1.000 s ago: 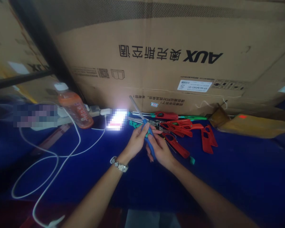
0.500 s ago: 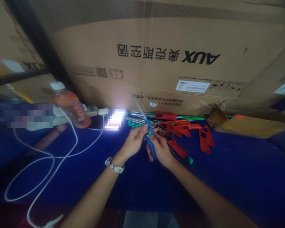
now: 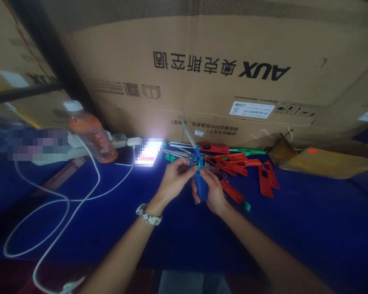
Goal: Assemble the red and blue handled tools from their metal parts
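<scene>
A blue long-nosed utility lighter (image 3: pixel 202 188) with a thin metal barrel and a green part at its middle is held above the table, its barrel slanting up and to the left. My right hand (image 3: pixel 215 191) is closed around the blue handle. My left hand (image 3: pixel 175 183), with a watch on the wrist, pinches the lighter near the green part. Fingers hide some of that middle section. Behind my hands lie several red lighter casings (image 3: pixel 230 192), red lighters (image 3: pixel 214 148) and a green lighter (image 3: pixel 248 151).
A bottle of orange-red drink (image 3: pixel 93 136) stands tilted by a power strip (image 3: pixel 119 140) at the left. A white cable (image 3: pixel 99 179) loops over the blue tabletop (image 3: pixel 178 241). A bright phone screen (image 3: pixel 149 152), a large cardboard box (image 3: pixel 202 36) and a yellowish packet (image 3: pixel 328 163) stand beyond.
The lighter has turned in my hands, showing the broad side of its handle, and its barrel tip has shifted right. My left thumb has moved further across the green part.
</scene>
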A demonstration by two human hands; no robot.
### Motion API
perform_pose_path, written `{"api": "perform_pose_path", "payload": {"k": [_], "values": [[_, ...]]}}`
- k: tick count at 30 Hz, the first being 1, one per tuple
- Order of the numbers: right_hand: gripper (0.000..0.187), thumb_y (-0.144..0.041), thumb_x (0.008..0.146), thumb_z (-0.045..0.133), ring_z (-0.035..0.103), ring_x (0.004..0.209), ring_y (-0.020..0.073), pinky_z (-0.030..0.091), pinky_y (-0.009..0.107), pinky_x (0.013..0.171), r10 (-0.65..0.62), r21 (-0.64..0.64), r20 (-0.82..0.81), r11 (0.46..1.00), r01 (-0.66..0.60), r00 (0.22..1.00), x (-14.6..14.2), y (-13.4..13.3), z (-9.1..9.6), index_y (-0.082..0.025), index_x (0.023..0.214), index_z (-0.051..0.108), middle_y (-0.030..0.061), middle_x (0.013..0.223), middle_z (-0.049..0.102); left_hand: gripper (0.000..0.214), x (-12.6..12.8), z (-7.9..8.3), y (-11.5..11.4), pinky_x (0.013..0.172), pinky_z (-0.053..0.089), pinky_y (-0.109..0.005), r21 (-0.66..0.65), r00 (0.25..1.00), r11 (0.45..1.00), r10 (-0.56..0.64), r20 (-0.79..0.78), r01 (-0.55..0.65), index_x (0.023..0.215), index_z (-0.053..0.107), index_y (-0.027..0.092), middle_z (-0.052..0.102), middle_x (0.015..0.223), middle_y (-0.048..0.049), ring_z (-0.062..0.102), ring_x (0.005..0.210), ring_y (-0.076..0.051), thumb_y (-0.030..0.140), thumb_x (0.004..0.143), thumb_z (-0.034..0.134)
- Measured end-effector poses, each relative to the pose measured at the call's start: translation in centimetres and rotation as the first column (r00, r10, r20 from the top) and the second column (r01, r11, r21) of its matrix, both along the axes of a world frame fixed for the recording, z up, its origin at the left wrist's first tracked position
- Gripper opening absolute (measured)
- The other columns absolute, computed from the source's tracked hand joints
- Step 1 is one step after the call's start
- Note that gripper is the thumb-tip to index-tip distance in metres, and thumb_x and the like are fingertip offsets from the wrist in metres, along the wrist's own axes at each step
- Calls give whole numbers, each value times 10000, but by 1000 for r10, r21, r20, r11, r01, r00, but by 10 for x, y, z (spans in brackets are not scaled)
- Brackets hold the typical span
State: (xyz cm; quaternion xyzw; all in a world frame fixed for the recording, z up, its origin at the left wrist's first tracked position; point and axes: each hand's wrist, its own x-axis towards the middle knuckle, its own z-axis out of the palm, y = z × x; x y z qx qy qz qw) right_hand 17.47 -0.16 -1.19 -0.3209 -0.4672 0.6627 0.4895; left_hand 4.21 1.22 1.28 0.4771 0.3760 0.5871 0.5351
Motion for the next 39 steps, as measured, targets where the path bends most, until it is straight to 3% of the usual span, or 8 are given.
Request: {"api": "perform_pose_path", "payload": {"k": [4, 11, 15, 21, 25, 30, 35, 39], "values": [[323, -557, 945, 525, 471, 303, 97, 404, 199, 291, -7, 27, 5, 1000, 7, 1000, -1, -1, -1, -247, 986, 446, -106, 556, 558, 158, -1, 0, 0, 690, 496, -275, 11, 992, 1000, 29, -119, -27, 759, 726, 173, 730, 764, -45, 649, 703, -175, 274, 708, 836], [363, -580, 935, 549, 491, 263, 99, 390, 179, 240, -101, 100, 55, 990, 95, 993, -3, -1, -2, -270, 1012, 375, -134, 573, 591, 235, -8, -2, 1, 612, 473, -274, -11, 960, 998, -58, -274, 58, 781, 662, 156, 689, 693, -28, 623, 612, -153, 373, 782, 750], [378, -561, 923, 580, 506, 260, 97, 406, 182, 235, -139, 143, 80, 982, 126, 987, -5, -1, -4, -271, 1052, 375, -114, 633, 638, 242, -8, -2, -1, 510, 431, -270, -66, 959, 994, -104, -264, 90, 790, 598, 170, 594, 539, 14, 541, 462, -127, 389, 818, 698], [402, -562, 904, 602, 583, 344, 114, 469, 208, 271, -260, 223, 167, 949, 221, 951, -7, -2, -8, -253, 1103, 441, -52, 729, 687, 179, -6, 1, -2, 546, 480, -249, -135, 966, 991, -16, -258, -19, 753, 617, 157, 639, 639, -9, 611, 575, -132, 297, 769, 728], [382, -504, 953, 555, 616, 425, 120, 511, 228, 352, -439, 406, 339, 866, 292, 832, -3, -2, -13, -232, 1222, 563, -11, 753, 695, 142, -2, 0, -1, 585, 536, -277, -96, 951, 990, 71, -300, -104, 716, 626, 156, 663, 677, -30, 639, 601, -147, 257, 793, 688], [365, -397, 998, 499, 593, 474, 115, 586, 310, 570, -597, 656, 458, 727, 203, 659, 1, -2, -12, -233, 1283, 659, 27, 794, 685, 127, 0, 0, 0, 576, 586, -290, -95, 968, 985, 124, -218, -147, 712, 635, 144, 657, 685, -30, 667, 597, -154, 215, 804, 686], [422, -448, 994, 498, 510, 378, 113, 491, 265, 402, -512, 518, 402, 811, 273, 759, -5, -2, -12, -222, 1336, 597, -38, 599, 584, 107, -5, 3, 1, 581, 601, -258, -85, 991, 995, 49, -128, -61, 717, 677, 119, 666, 683, -22, 666, 590, -127, 178, 801, 705], [391, -508, 960, 541, 468, 321, 92, 393, 208, 290, -447, 397, 295, 861, 317, 844, -10, -1, -10, -208, 1210, 565, -84, 552, 531, 94, -5, 3, 1, 597, 602, -247, -93, 997, 995, 29, -73, -36, 738, 686, 113, 680, 697, -20, 657, 606, -115, 179, 793, 724]]}}
